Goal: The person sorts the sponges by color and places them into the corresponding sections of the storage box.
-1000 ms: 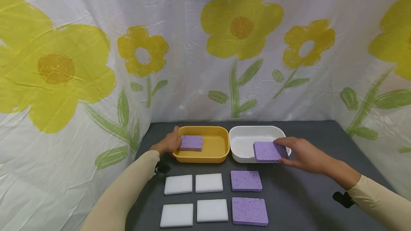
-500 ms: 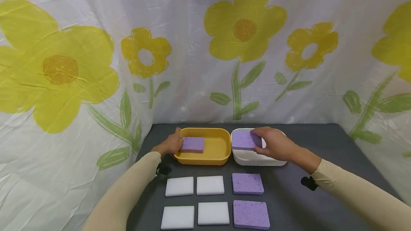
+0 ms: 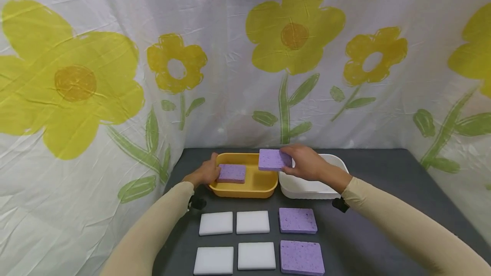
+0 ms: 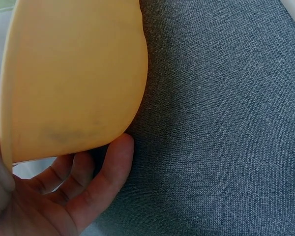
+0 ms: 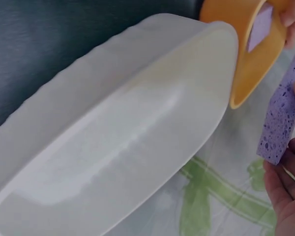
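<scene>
My left hand grips the left end of a yellow plastic basin. In the left wrist view its fingers lie along the outer wall, and the thumb side is at the rim. One purple sponge lies inside that basin at the left. My right hand pinches another purple sponge by its right edge, raised over the yellow basin's right end. Below the right wrist is a white basin, side by side with the yellow one; its inside shows bare in the right wrist view.
Several white rectangular pads lie in two rows on the dark grey table. Two more purple sponges lie right of them. A white curtain with yellow flowers hangs behind and at both sides.
My right hand has carried its purple sponge leftward, from the white basin's right side across to above the yellow basin's right end. The left hand keeps its grip on the yellow basin.
</scene>
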Tool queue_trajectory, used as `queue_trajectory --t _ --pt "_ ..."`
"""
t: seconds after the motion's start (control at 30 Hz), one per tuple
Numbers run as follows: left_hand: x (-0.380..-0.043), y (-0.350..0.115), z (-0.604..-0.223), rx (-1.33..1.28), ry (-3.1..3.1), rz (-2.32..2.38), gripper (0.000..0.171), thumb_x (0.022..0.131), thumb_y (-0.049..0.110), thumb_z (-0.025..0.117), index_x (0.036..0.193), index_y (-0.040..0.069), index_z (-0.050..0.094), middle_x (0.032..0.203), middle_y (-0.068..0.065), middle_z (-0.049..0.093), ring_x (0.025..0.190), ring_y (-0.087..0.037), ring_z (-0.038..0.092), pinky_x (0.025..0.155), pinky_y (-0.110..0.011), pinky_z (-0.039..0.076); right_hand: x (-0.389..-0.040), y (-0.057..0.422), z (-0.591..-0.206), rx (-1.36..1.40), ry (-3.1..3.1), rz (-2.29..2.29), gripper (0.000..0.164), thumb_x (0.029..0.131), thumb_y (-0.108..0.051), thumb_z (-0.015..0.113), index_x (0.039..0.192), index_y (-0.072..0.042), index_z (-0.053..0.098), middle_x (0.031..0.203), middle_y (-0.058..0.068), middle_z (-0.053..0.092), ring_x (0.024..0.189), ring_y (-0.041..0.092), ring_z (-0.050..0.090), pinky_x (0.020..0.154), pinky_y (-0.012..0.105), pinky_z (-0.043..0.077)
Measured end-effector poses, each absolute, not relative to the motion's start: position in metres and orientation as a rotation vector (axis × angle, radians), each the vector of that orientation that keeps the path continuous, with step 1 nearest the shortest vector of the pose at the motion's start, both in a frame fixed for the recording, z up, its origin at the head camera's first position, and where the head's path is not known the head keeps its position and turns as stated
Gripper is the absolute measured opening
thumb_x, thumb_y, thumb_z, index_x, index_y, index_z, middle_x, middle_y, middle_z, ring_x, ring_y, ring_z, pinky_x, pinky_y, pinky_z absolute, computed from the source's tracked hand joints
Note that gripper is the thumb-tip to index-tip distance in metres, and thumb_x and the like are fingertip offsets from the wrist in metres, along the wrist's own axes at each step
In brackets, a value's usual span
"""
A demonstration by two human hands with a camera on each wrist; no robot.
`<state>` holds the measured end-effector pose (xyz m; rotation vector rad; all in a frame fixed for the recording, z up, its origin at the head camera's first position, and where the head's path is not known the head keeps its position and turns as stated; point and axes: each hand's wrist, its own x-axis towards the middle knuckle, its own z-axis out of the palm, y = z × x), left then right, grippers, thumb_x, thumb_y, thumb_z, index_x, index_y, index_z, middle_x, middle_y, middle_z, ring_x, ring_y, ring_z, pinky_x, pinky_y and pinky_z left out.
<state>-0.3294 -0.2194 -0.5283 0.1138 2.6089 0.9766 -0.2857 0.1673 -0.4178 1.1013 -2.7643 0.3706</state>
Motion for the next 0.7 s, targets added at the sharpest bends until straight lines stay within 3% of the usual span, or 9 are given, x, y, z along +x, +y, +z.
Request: queue_trajectory --t 0.7 --pt "-0.327 -0.217 -0.526 0.123 2.624 0.972 0.047 0.115 0.015 0.044 0.157 0.011 0.022 0.128 -0.029 0.057 0.086 -0.03 0.071 0.055 -0.039 0.063 -0.308 0.104 -0.434 1.119 -2.832 0.37 0.053 0.095 -0.026 0.084 0.138 0.001 0.069 0.131 0.015 0.076 0.122 0.034 0.072 0.11 0.049 0.056"
